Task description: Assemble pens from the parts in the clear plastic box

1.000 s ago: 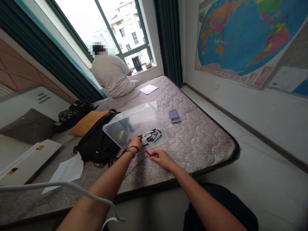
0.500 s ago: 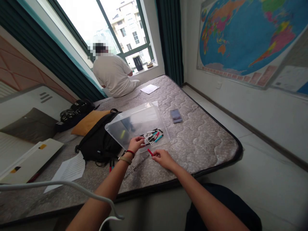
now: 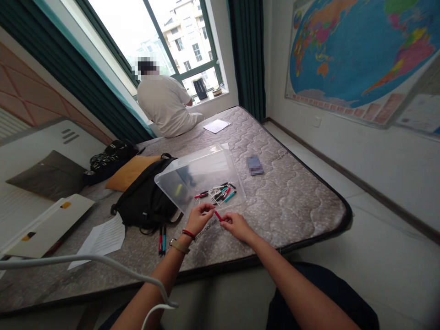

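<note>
- Short red pen [image 3: 217,215]: at 6 o'clock from the clear plastic tray [image 3: 202,167], between the two hands, tilted across the mattress.
- Right hand [image 3: 237,227]: thumb and forefinger pinched closed on the pen's lower end.
- Left hand [image 3: 201,219]: fingers half curled, tips just beside the pen's upper end; hold on it impossible to tell.
- Loose marker pens [image 3: 220,192]: red, teal and black, in a small heap at the tray's lower edge.
- Quilted grey mattress [image 3: 292,206]: under everything, laid low on the floor, corner at 3 o'clock from the hands.
- Black backpack [image 3: 144,201]: at 9 o'clock from the tray, touching its left corner.
- Yellow cushion [image 3: 130,173]: just behind the backpack, at 11 o'clock from it.
- Two pens [image 3: 162,240]: side by side, just below the backpack.
- Printed paper [image 3: 101,236]: at 8 o'clock from the hands, on the mattress.
- Blurred small card stack [image 3: 255,165]: at 3 o'clock from the tray.
- Person in a white T-shirt [image 3: 165,105]: seated on the far edge of the mattress, at 11 o'clock, back turned, before a tall window [image 3: 178,41].
- Dark green curtain [image 3: 246,55]: at 12 o'clock, beside the window.
- World map [image 3: 357,50]: on the wall, at 2 o'clock.
- Pale floor tiles [image 3: 378,256]: at 4 o'clock.
</note>
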Motion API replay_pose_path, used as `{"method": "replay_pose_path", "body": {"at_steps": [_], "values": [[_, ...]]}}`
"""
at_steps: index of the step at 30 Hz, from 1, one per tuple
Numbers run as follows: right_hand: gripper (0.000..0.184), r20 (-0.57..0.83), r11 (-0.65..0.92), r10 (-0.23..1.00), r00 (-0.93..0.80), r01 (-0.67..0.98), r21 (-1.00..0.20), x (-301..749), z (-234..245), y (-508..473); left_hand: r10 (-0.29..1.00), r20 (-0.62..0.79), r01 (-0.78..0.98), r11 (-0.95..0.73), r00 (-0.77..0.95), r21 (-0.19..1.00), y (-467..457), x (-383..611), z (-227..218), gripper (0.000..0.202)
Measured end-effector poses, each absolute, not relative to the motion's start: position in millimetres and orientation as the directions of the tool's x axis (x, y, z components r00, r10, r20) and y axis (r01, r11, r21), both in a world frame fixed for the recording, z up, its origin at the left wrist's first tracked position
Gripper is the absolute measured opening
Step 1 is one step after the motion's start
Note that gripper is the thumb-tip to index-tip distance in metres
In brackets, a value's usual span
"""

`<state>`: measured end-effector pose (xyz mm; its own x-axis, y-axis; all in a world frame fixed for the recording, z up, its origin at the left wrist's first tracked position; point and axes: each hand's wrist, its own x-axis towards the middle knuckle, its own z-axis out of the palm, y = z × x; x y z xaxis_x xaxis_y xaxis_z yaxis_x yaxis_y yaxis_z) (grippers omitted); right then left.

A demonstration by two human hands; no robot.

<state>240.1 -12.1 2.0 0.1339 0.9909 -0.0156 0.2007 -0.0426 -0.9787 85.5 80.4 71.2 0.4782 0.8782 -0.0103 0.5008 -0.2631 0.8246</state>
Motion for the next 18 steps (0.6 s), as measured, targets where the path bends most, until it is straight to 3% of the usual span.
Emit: {"method": "replay_pose_path", "body": {"at_steps": [4, 14, 18], "values": [[0.013, -0.017, -0.042, 0.991, 0.131, 0.190, -0.981, 240, 4, -12, 0.876, -0.019, 0.583, -0.304, 0.481, 0.754, 76, 84, 73, 0.025], [0.015, -0.006, -0.029, 0.991, 0.136, 0.173, -0.985, 241, 1, -11, 0.834, -0.026, 0.537, -0.331, 0.551, 0.776, 73, 77, 67, 0.027], [0.016, -0.013, -0.037, 0.989, 0.148, 0.155, -0.987, 241, -1, -10, 0.827, -0.018, 0.588, -0.384, 0.562, 0.712, 84, 68, 69, 0.027]]}}
